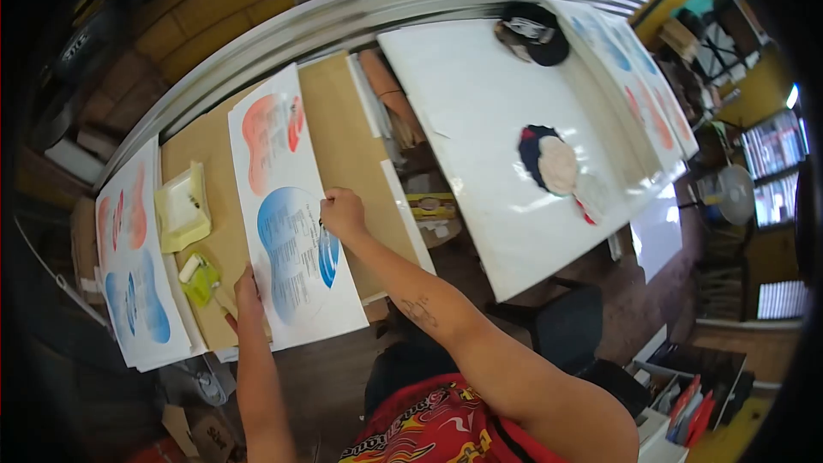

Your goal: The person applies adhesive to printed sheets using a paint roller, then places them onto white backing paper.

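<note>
A long white printed sheet (pixel 334 313) with red and blue rounded shapes lies over a brown board (pixel 330 111). My left hand (pixel 247 294) is at the sheet's lower left edge, fingers closed on that edge and partly hidden. Across the blue print, my right hand (pixel 345 214) is closed in a fist near the sheet's right edge. Something small and dark shows at its fingertips, too small to name. Left of the sheet, a pale yellow tray (pixel 195 227) rests on the board. Just below it lies a lime-green tool with a white roller-like piece (pixel 201 281).
More printed sheets (pixel 137 266) are stacked at the far left. On the white table (pixel 454 146) to the right are a black cap (pixel 533 33), a bundle of cloth (pixel 550 161) and other prints (pixel 656 111). A dark chair (pixel 561 326) stands below that table.
</note>
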Motion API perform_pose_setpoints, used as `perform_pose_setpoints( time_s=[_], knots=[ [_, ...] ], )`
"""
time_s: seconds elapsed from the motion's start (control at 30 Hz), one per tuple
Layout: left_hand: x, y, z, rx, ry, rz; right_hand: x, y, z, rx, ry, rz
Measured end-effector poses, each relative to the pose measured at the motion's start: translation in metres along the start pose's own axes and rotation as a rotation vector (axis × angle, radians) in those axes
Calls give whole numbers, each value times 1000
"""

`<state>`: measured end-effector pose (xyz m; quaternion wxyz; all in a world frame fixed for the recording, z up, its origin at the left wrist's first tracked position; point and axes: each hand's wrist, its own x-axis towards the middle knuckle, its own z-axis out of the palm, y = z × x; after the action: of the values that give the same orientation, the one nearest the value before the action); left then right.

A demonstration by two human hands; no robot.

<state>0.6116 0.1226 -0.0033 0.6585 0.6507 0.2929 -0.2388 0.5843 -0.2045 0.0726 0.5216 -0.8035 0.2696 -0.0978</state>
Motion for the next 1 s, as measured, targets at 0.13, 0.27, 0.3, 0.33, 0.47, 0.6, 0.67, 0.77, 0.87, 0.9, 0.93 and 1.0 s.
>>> perform_pose_setpoints(
  time_s=[0.13,0.27,0.3,0.33,0.47,0.6,0.67,0.77,0.87,0.9,0.93,1.0],
  knots=[
    [-68,-7,68,86,101,265,-71,-21,-90,28,180,-78],
    [-89,4,125,174,-51,371,-121,50,-133,305,430,-107],
    [-97,16,137,249,-81,371,-132,65,-140,377,441,-53],
    [-99,22,146,316,-107,379,-141,73,-153,233,408,-76],
    [-81,21,171,793,138,724,-140,109,-214,-204,333,-88],
    [-109,4,203,828,-10,1078,-47,196,-321,-705,635,-217],
    [-140,-12,250,912,-273,1195,8,196,-371,-834,606,-228],
    [-184,-36,347,1010,-509,1362,84,220,-419,-964,362,-98],
    [-193,-49,422,1195,-495,1247,109,229,-427,-846,392,-76],
    [-188,-56,440,1220,-431,1214,116,210,-426,-749,458,-95],
    [-182,-60,454,1239,-362,1180,104,174,-414,-614,396,-142],
    [-181,-68,462,1302,-389,1129,83,151,-358,-557,222,-415]
  ],
)
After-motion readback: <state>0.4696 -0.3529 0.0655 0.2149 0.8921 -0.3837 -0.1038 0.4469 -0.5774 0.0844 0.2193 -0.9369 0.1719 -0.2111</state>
